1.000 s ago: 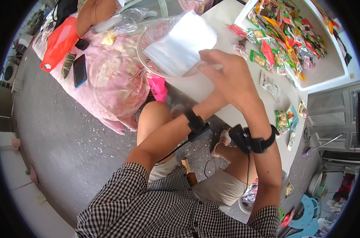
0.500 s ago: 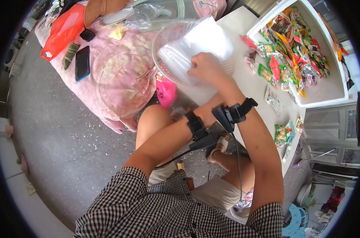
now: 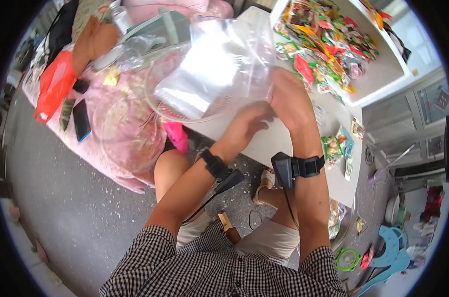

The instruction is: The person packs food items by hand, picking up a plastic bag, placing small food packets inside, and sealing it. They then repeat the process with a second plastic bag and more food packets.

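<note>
A clear plastic bag [image 3: 258, 52] stands up from a stack of clear plastic bags [image 3: 192, 74], and glare covers much of both. The stack rests in a clear round basket [image 3: 157, 101] at the table's left end. My right hand [image 3: 291, 96] is closed on the near right edge of the bag, its fingertips turned inward and partly hidden. Just below and left, my left hand [image 3: 251, 121] meets it at the same edge. The left fingers are curled, and the pinch at the bag is hard to make out.
A white foam box [image 3: 378, 86] of packaged snacks stands on the white table [image 3: 269, 143], with loose packets [image 3: 332, 147] beside it. Left of the table, a pink floral cover [image 3: 130, 133] carries a phone [image 3: 81, 120] and a red bag [image 3: 56, 84].
Both hands have come together at the bag's near edge, and the bag now rises from the stack. My view has shifted, so the basket and foam box appear further left.
</note>
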`<state>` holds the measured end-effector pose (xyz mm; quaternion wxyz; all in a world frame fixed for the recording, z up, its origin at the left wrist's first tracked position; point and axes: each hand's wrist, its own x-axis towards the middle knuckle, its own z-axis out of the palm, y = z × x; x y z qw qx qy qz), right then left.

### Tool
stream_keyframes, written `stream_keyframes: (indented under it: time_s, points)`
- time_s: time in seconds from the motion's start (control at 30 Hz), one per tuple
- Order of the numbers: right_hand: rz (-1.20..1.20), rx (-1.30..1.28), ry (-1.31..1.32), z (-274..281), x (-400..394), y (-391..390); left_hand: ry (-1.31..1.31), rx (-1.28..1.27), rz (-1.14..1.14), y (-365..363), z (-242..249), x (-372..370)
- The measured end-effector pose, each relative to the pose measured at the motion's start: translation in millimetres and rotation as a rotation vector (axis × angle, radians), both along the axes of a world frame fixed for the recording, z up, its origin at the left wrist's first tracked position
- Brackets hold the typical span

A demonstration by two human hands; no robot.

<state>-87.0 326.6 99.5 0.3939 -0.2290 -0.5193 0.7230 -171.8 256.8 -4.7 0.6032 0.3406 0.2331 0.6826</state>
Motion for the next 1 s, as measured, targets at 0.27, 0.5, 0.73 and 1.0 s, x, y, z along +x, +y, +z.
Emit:
stream_keyframes:
  time_s: [0.27, 0.5, 0.73, 1.0]
  points:
    - [-0.141, -0.327, 0.302, -49.7, 106.8, 0.2, -0.324, 0.105, -0.042, 4.2, 34.6, 6.8]
    - [-0.199, -0.302, 0.199, -95.5, 133.9, 8.5, 0.219, -0.123, 0.145, 23.5, 14.9, 11.3]
    - [-0.689, 0.119, -0.404, -97.3, 141.1, 8.8, 0.402, -0.114, 0.336, 30.0, 16.8, 19.6]
    - [-0.653, 0.192, -0.279, -59.3, 119.0, -30.8, 0.668, -0.054, 0.385, 26.0, 26.1, 43.3]
